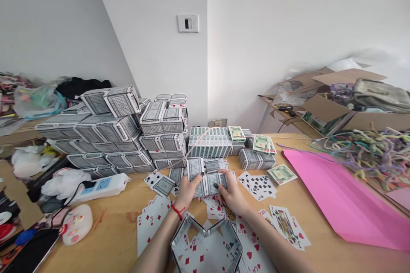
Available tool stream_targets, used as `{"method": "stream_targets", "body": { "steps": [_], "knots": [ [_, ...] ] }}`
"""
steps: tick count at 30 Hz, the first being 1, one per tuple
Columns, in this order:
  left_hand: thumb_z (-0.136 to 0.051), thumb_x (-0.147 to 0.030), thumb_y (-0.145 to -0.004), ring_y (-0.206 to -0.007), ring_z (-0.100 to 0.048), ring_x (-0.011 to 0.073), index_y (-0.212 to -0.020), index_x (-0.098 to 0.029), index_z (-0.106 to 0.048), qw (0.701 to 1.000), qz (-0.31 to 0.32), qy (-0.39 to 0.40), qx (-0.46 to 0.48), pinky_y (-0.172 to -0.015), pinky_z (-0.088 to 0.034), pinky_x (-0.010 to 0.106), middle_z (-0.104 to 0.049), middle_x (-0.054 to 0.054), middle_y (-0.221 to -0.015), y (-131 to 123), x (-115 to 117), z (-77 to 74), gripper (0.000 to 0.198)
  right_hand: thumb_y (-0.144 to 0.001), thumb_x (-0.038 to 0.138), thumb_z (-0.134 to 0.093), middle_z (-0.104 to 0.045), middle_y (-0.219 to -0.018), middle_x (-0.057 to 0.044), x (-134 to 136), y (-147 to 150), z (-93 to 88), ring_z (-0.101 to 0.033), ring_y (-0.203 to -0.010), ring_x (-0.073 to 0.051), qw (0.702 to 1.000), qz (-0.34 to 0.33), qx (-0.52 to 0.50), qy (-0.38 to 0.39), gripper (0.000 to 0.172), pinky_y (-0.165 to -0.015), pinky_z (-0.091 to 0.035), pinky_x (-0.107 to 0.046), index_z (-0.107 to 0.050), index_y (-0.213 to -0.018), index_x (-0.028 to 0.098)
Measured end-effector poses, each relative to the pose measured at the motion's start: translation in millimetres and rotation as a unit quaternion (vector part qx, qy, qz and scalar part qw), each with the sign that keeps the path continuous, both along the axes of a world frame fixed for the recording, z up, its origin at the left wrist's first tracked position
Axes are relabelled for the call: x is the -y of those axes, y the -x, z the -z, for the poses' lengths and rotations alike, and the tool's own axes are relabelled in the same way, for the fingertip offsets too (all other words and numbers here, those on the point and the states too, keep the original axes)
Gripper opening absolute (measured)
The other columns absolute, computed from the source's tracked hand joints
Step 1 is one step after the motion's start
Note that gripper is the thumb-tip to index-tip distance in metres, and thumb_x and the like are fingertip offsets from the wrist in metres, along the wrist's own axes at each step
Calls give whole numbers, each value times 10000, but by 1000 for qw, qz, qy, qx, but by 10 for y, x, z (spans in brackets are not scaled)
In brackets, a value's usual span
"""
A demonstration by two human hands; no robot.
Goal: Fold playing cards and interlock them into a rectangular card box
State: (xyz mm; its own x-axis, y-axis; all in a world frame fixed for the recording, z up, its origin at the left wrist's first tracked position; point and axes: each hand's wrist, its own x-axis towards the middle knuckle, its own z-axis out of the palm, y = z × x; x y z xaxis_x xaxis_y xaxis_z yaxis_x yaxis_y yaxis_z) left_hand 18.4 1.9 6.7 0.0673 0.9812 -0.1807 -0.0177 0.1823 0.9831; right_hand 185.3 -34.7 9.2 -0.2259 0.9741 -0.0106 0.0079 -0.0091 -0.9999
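Note:
Above the table, my left hand (188, 188) is closed on a grey-backed playing card (195, 169), thumb on its face-down pattern. Fingers of my right hand (233, 194) grip a second patterned card piece (212, 183), whose edge meets the left one; whether the two are joined I cannot tell. Below my wrists stands a heart-shaped frame (237, 252) built from folded cards, with loose cards showing inside it. Face-up diamond cards (150, 219) are spread left of my forearm. A fan of spades (257, 186) and a jack (284, 222) lie to the right.
Stacks of card-built blocks (105, 128) rise at the back left. A row of green card boxes (209, 141) stands behind my hands. On the left are a power strip (104, 185) and a phone (35, 251). Pink paper (346, 204), tangled yarn (374, 153) and an open carton (361, 121) occupy the right.

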Motion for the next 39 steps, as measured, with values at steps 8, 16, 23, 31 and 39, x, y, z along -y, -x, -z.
{"method": "stream_targets", "body": {
  "steps": [8, 16, 23, 31, 39],
  "knots": [
    [-573, -366, -701, -343, -483, 112, -864, -157, -601, 1000, -9, 5, -7, -265, -393, 215, -549, -41, -488, -5, 3, -14, 266, -844, 352, -384, -416, -433, 110, 8, -21, -21, -366, -357, -101, 999, -33, -1, 1, 350, -407, -319, -207, -255, -1140, 219],
    [-584, -380, -703, -356, -486, 108, -885, -142, -600, 1000, -6, 10, 9, -265, -396, 204, -546, -30, -508, 4, 3, -13, 300, -837, 396, -387, -414, -445, 107, 29, -7, -59, -364, -374, -102, 999, -40, -2, 6, 393, -416, -319, -203, -240, -1162, 231],
    [-681, -326, -618, -386, -510, 99, -872, -143, -596, 1000, 0, 4, -4, -279, -400, 198, -626, -8, -618, -43, 45, -161, 325, -826, 401, -407, -429, -458, 103, 18, -12, -4, -393, -376, -105, 999, -29, -20, 10, 389, -409, -336, -203, -246, -1144, 245],
    [-680, -289, -618, -407, -533, 100, -861, -144, -598, 1000, -2, 4, -5, -294, -423, 193, -663, 9, -683, -66, 77, -191, 295, -809, 456, -450, -431, -538, 88, -49, 26, 94, -408, -351, -95, 996, 50, -73, 26, 407, -359, -350, -207, -304, -1143, 274],
    [-679, -327, -634, -515, -582, 126, -811, -138, -601, 1000, 8, -11, -6, -323, -461, 204, -682, 49, -821, -41, 88, -181, 270, -679, 529, -611, -495, -604, 19, -130, -60, 111, -454, -521, -110, 985, 111, -128, 30, 372, -508, -378, -234, -495, -671, 175]
  ]
}}
